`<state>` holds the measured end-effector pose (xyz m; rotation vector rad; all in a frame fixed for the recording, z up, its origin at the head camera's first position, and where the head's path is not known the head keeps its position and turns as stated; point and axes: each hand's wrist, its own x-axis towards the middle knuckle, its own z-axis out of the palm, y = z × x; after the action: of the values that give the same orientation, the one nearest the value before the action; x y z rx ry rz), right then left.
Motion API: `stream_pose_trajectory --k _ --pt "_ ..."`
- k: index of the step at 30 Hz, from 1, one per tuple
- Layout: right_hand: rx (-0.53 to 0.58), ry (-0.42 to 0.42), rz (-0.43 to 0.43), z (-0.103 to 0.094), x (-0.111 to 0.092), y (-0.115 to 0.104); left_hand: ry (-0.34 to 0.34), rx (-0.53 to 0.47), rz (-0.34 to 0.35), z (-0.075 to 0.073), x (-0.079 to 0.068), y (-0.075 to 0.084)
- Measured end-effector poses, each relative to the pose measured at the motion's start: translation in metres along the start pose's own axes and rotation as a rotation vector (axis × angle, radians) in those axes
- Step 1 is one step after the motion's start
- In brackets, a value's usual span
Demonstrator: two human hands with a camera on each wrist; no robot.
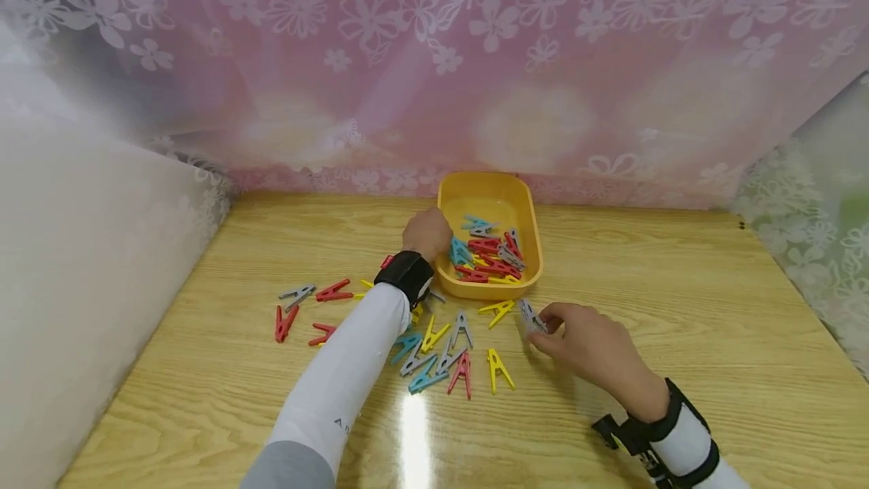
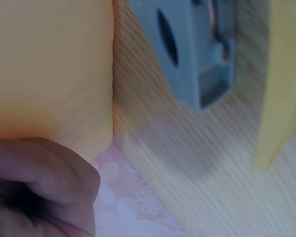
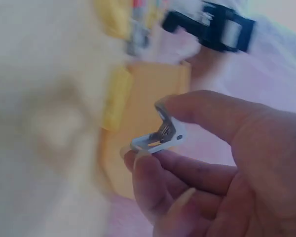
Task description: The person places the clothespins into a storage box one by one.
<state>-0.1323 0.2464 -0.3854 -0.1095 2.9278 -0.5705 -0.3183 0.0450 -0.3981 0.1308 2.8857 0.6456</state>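
Observation:
My right hand (image 1: 597,349) pinches a grey clothespin (image 1: 532,317) between thumb and fingertips, just off the front right corner of a yellow plastic bin (image 1: 489,291). Up close in the right wrist view, that clothespin (image 3: 160,136) shows its metal spring. At the bin's left rim, my left hand (image 1: 428,234) has its fingers curled, holding the edge. The left wrist view shows those fingers (image 2: 49,173) against the bin's wall (image 2: 54,74). Inside the bin lie red, blue, grey and yellow clothespins (image 1: 498,269).
Several loose clothespins (image 1: 462,330) are spread on the wooden table (image 1: 204,413) before the bin. More clothespins (image 1: 333,291) lie left of my left forearm, which hides some. A pink floral cloth (image 1: 407,96) hangs behind the table.

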Motion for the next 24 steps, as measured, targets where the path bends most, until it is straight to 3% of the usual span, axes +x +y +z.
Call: stream_pose_trajectory --k 5,10,15,24 --pt "0.042 0.097 -0.065 -0.031 0.007 0.0 0.004 0.006 -0.004 -0.002 0.001 0.001" --pt "0.041 0.183 -0.084 -0.05 0.032 -0.003 0.0 0.009 -0.006 -0.001 0.0 0.001" --pt "0.036 0.22 -0.085 -0.053 0.066 0.0 0.008 0.011 -0.008 0.0 -0.002 0.002" --pt "0.013 0.223 -0.076 -0.039 0.118 0.001 0.038 0.026 -0.003 0.0 0.001 -0.001"
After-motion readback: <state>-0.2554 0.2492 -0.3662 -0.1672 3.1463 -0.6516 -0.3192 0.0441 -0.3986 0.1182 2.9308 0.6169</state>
